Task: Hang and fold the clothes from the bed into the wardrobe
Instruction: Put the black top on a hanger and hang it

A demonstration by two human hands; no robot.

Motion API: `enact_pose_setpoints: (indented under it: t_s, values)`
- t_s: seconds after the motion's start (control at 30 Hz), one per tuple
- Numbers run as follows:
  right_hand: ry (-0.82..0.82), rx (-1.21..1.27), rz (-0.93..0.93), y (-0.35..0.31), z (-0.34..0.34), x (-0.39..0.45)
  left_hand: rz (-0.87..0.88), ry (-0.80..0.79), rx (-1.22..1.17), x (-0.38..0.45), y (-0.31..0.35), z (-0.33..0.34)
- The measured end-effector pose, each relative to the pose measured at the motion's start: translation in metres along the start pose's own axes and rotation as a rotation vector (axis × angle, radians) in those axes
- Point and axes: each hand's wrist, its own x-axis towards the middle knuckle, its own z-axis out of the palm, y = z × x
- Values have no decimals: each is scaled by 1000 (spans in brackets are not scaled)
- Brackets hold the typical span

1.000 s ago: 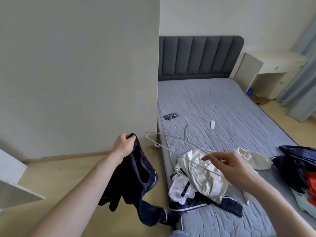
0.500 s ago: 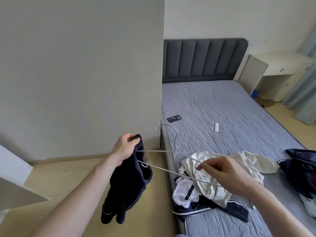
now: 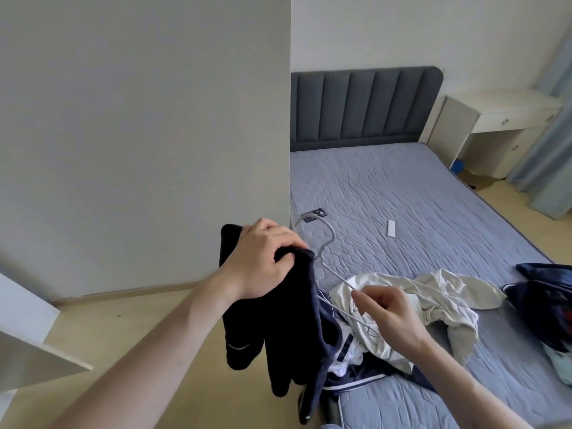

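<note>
My left hand (image 3: 263,261) grips the top of a dark navy garment (image 3: 278,329) that hangs down beside the bed's near corner. My right hand (image 3: 387,317) pinches the lower wire of a thin grey hanger (image 3: 328,252), whose hook points up over the mattress. One end of the hanger is inside the navy garment, under my left hand. A cream satin garment (image 3: 418,295) lies crumpled on the bed (image 3: 418,196) over white and navy clothes (image 3: 349,360). More dark clothes (image 3: 544,292) lie at the bed's right edge.
A phone (image 3: 314,214) and a small white remote (image 3: 391,227) lie on the mattress. A tall white panel (image 3: 145,134) stands left of the bed. A white door edge (image 3: 28,345) juts in at the lower left. A white desk (image 3: 495,119) and curtain (image 3: 551,156) stand at the right.
My left hand has swung the navy garment rightward toward the bed and onto the hanger's end. The hanger has turned, its hook now upright, and my right hand shifted down along its wire.
</note>
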Motion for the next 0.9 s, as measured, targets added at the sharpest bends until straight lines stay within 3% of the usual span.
enact_pose_setpoints:
  t_s: [0.07, 0.2, 0.33, 0.4, 0.57, 0.8, 0.9]
  values:
    - [50, 21, 1, 4, 1, -4, 39, -6, 147, 3, -3, 3]
    - [147, 15, -15, 6, 5, -11, 93, -29, 37, 11, -8, 6]
    - [514, -123, -186, -1, 2, -21, 109, 33, -81, 18, -3, 2]
    - [555, -177, -297, 0, 5, -30, 120, 59, -124, 20, 0, -1]
    - [466, -393, -404, 14, 29, -47, 137, 96, -96, 23, 8, -11]
    - [-31, -152, 100, 30, 58, -29, 95, 146, -137, 20, 17, -27]
    - [-244, -276, 167, 52, 59, -23, 64, 183, -135, 18, 15, -37]
